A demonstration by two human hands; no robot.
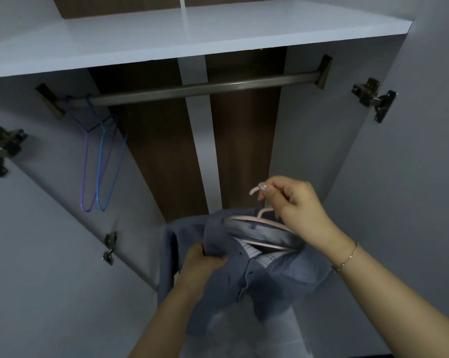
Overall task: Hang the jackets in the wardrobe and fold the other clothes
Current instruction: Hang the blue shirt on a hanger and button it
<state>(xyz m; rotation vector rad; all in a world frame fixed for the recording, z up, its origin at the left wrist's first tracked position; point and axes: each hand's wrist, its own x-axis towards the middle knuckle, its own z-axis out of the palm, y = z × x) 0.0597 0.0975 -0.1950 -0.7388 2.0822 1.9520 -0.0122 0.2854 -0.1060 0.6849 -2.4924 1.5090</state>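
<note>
Two hands hold a blue jacket (257, 267) at six o'clock: right hand (295, 205) pinches the pink hanger (259, 219) hook, left hand (205, 262) grips the collar, below the rail (205, 86).

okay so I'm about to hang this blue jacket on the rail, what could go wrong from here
The right hand only pinches the pink hanger near its hook, so it might tip on the way up to the rail. The blue jacket sits bunched on it, gripped by the left hand, and could slip off one shoulder when released.

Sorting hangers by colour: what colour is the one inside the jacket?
Pale pink hanger, seen in the head view.
</note>
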